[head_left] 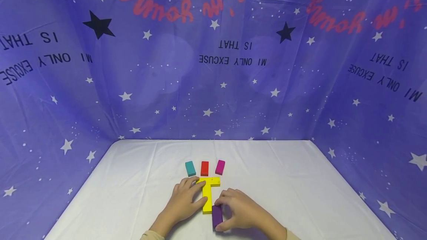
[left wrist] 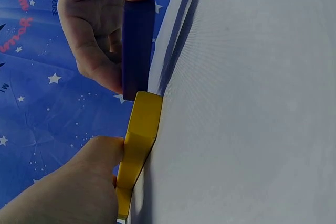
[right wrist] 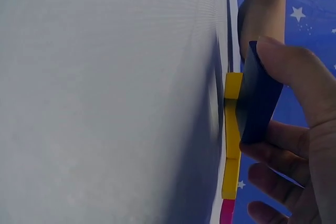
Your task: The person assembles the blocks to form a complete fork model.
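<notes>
Yellow blocks [head_left: 207, 198] lie on the white cloth in a T shape, with the crossbar at the far end. My left hand [head_left: 182, 200] rests at their left side. Its thumb touches the stem and its fingertips reach the crossbar. My right hand [head_left: 241, 210] pinches a purple block [head_left: 217, 218] by its two ends, between thumb and fingers. The purple block is held just off the cloth, beside the near end of the yellow stem. In the left wrist view the purple block [left wrist: 138, 48] appears close to the yellow end [left wrist: 144, 114]; contact is unclear.
Beyond the crossbar lie a teal block [head_left: 190, 168], a red block [head_left: 204, 168] and a magenta block [head_left: 220, 167], side by side with gaps. White cloth [head_left: 283, 180] covers the table. A purple star-printed curtain [head_left: 207, 95] hangs around its back and sides.
</notes>
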Action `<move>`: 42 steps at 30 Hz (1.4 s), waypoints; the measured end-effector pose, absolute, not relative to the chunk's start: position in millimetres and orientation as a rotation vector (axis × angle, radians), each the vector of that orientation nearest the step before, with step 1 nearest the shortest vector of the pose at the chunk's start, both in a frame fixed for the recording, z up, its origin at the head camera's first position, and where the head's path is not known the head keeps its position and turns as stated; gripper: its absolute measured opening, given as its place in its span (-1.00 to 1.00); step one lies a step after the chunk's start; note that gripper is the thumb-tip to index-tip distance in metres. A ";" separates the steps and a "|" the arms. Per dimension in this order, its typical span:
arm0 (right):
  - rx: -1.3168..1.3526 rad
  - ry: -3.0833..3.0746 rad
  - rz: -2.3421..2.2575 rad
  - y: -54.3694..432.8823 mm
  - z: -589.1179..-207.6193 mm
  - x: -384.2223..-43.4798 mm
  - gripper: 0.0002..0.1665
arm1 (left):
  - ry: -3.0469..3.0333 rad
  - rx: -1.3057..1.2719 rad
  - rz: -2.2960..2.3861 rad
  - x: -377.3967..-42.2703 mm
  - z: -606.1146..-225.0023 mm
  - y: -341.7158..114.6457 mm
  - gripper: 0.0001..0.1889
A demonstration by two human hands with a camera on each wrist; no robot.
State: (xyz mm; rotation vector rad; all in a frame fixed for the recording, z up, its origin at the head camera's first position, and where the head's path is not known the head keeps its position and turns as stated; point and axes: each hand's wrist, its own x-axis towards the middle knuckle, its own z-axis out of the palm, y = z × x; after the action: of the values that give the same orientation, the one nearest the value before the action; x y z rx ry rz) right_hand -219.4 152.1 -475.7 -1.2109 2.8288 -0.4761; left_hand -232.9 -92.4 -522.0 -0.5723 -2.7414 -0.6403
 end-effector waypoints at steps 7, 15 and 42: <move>-1.250 2.808 -0.484 153.0 -474.1 -216.9 -0.29 | -2.744 -0.569 -0.638 -231.5 -520.0 -92.7 -0.45; -1.274 2.759 -0.522 153.7 -472.5 -215.8 -0.32 | -2.746 -0.562 -0.633 -231.8 -518.8 -92.6 -0.45; -1.377 2.770 -0.420 137.0 -475.0 -212.1 -0.29 | -2.713 -0.555 -0.622 -232.2 -521.3 -91.4 -0.45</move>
State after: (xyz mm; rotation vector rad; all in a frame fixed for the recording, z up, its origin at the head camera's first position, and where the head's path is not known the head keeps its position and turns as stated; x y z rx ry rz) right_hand -212.1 137.0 -475.0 -1.3766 2.7699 -0.4196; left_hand -232.2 -91.4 -521.3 -0.5552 -2.7132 -0.6219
